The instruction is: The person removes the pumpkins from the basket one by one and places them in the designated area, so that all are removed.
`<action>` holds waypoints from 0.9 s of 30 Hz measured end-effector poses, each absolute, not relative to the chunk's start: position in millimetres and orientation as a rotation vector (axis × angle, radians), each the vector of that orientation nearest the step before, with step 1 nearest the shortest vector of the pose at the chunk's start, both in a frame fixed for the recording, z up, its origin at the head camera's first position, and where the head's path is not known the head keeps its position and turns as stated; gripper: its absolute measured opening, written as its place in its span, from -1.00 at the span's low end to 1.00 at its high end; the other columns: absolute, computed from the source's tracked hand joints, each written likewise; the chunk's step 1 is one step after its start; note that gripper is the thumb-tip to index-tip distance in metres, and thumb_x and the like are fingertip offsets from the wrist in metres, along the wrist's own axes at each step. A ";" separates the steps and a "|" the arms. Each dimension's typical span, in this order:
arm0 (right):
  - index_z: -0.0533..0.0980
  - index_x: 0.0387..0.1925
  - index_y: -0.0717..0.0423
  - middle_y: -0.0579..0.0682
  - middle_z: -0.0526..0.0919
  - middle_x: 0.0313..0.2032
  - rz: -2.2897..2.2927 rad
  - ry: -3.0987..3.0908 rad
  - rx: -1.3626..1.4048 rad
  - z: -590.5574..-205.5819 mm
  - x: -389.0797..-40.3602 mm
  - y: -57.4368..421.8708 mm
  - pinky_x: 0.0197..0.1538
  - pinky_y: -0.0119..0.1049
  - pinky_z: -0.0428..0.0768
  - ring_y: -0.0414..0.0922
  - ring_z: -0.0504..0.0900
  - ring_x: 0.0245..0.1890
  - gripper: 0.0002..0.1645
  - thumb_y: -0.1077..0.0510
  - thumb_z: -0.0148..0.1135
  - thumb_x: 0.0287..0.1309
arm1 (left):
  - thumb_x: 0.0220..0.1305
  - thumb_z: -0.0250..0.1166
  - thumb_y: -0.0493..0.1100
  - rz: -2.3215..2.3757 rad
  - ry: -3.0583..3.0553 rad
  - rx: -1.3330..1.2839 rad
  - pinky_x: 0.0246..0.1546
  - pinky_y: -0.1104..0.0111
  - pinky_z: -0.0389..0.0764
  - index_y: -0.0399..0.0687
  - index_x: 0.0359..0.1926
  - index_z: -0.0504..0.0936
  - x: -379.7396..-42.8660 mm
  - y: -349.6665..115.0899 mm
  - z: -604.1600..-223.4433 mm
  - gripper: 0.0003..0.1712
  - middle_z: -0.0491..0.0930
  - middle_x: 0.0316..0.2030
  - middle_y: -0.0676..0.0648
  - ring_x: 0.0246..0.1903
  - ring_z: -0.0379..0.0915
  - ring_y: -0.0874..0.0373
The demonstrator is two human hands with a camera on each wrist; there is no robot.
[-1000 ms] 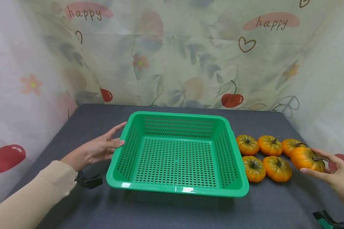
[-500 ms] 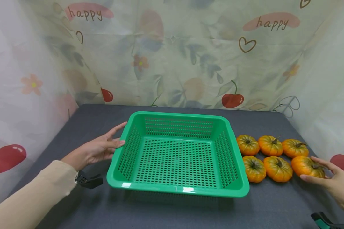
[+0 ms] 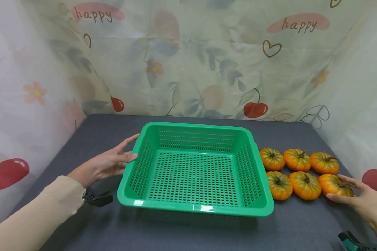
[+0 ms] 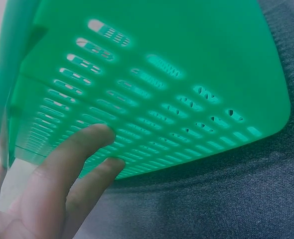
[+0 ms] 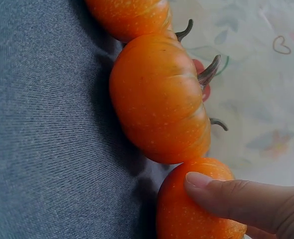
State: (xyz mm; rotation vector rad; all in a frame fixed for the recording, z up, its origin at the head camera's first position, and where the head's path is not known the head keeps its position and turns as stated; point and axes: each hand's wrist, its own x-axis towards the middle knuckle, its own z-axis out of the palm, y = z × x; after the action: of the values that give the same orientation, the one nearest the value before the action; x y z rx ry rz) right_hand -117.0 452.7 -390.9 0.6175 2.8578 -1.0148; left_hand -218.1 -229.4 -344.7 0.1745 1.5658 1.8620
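Resting straight left-hand fingers (image 3: pixel 125 157) against green basket (image 3: pixel 138 202); right-hand fingers (image 3: pixel 348 190) curled around nearest pumpkin (image 3: pixel 333 184).

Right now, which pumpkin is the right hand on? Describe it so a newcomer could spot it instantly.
Start at the green basket in the middle of the dark table; to its right six small orange pumpkins lie in two rows of three. The one meant is the pumpkin at the outer end of the near row, farthest from the basket, the only one with the right hand and its fingers on it.
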 end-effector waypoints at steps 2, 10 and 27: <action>-0.06 0.43 0.41 0.58 -0.31 0.37 -1.009 2.860 0.616 -391.5 -117.5 452.9 0.27 0.52 -0.17 0.53 -0.28 0.35 0.17 -0.21 0.32 0.15 | 0.42 0.12 -0.28 1.863 1.565 0.174 -0.09 0.12 0.69 0.53 0.50 -0.30 -218.1 -229.4 -344.8 -0.01 0.37 0.27 -0.11 -0.18 0.69 0.07; -0.08 0.43 0.40 0.58 -0.35 0.37 -1.004 2.858 0.594 -392.2 -118.6 453.1 0.25 0.54 -0.18 0.53 -0.34 0.36 0.20 -0.22 0.33 0.13 | 0.42 0.11 -0.29 1.864 1.554 0.182 -0.08 0.12 0.68 0.54 0.50 -0.31 -218.1 -229.8 -345.0 -0.01 0.35 0.28 -0.11 -0.16 0.69 0.07; -0.12 0.45 0.38 0.57 -0.34 0.38 -1.007 2.865 0.505 -397.5 -121.2 458.5 0.21 0.56 -0.11 0.56 -0.30 0.33 0.22 -0.21 0.34 0.13 | 0.42 0.12 -0.28 1.859 1.560 0.191 -0.06 0.10 0.67 0.54 0.50 -0.30 -218.0 -229.8 -344.8 -0.01 0.35 0.28 -0.11 -0.15 0.68 0.06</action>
State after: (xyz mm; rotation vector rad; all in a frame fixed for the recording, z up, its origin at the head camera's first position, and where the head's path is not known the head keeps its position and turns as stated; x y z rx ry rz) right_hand -121.2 458.5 -397.5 0.5046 2.8653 -1.0073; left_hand -218.0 -229.8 -344.8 0.1912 1.5602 1.8593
